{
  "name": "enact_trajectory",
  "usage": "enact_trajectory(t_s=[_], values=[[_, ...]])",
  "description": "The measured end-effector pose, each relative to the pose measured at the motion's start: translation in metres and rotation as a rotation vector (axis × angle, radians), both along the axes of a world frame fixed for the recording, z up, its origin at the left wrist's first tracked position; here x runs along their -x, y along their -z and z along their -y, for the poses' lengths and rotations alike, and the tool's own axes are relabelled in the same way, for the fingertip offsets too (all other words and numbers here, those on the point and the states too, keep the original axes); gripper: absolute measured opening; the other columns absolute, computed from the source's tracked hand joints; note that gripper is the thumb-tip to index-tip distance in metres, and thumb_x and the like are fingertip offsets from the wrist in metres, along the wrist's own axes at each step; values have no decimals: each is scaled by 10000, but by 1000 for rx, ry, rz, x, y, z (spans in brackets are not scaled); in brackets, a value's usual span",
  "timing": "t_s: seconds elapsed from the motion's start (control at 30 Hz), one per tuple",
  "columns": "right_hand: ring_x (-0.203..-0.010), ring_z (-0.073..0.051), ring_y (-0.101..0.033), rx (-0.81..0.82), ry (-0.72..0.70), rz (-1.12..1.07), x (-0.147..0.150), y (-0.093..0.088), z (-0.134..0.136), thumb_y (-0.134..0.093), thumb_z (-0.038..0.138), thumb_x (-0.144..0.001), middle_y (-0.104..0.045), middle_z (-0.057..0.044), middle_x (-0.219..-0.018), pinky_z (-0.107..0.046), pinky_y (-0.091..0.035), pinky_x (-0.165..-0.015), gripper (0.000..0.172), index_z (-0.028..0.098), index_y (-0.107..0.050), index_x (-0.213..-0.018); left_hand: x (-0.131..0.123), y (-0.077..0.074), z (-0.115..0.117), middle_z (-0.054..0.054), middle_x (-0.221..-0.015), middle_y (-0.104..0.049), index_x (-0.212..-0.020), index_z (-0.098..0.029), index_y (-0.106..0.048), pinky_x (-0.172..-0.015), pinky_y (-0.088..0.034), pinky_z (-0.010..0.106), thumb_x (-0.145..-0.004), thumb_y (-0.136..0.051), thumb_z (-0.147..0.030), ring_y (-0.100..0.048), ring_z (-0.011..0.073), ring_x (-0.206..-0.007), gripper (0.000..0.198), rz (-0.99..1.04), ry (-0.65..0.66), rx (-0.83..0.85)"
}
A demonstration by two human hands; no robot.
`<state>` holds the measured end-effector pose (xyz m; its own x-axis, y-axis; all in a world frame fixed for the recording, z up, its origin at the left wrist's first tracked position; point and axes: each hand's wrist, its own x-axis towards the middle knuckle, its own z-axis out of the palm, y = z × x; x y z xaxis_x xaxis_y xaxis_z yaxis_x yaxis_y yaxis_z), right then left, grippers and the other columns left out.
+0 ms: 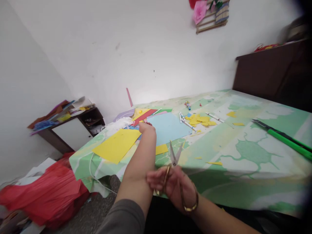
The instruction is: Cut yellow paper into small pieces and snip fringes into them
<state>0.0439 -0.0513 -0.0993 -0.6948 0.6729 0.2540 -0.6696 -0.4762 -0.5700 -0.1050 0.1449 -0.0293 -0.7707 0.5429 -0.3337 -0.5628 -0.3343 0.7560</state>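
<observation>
My right hand (179, 187) holds a pair of scissors (173, 159) by gold-coloured handles, close to the table's near edge. The blades stand apart and point away from me, with nothing between them that I can make out. My left arm reaches forward over the table. At its end my left hand (147, 127) is closed near the light blue sheet (168, 126) and the red paper (146, 117). A bit of yellow shows at its fingers, but whether it is held is hidden. A yellow sheet (118, 146) lies left of my forearm.
Yellow scraps (200, 119) and several markers (214, 117) lie on the patterned tablecloth (258, 152). On the right rests a green-handled cutter (285, 138). White string (122, 123) is heaped left of the papers. A red plastic bag (48, 195) sits on the floor at left.
</observation>
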Motion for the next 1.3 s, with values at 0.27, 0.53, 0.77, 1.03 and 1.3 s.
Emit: enact_trajectory(t_s=[0.27,0.53,0.77,1.03,1.3], values=[[-698,-184,-570,-742,629,931,-51,-23,-77,-447,595,-732,-619,-46,-714,-332,-428,-668,417,192,-550,-720,-37,15,23,23,-764,-591,-897,-123,-584,-622,-481,263,-799,-513,-281,-565,99,-643,199,-414,308,-135],[-539,-143,-437,-1117,796,1610,-80,-52,-152,-375,596,-749,-499,-19,-564,-268,-301,-515,430,208,-417,-567,-44,17,46,10,-557,-609,-810,-145,-547,-520,-491,273,-673,-653,-241,-573,123,-472,198,-642,674,-183],[-523,-136,-420,-1130,773,1710,-78,-46,-165,-324,632,-761,-492,-19,-559,-265,-293,-504,471,212,-373,-555,-45,26,44,26,-609,-615,-719,-124,-548,-584,-515,275,-697,-642,-289,-588,102,-522,190,-501,685,-142],[-532,-138,-446,-1159,579,1815,-74,-39,-160,-335,662,-737,-521,-26,-593,-261,-306,-503,481,209,-416,-595,-57,34,54,23,-594,-608,-713,-121,-587,-577,-510,268,-662,-658,-278,-585,106,-534,180,-476,819,-193],[-533,-131,-442,-1222,551,1739,-72,-36,-156,-335,637,-756,-484,-13,-548,-253,-282,-489,479,203,-390,-562,-59,31,59,18,-569,-590,-689,-121,-573,-538,-490,253,-658,-640,-256,-568,101,-492,154,-481,838,-184]])
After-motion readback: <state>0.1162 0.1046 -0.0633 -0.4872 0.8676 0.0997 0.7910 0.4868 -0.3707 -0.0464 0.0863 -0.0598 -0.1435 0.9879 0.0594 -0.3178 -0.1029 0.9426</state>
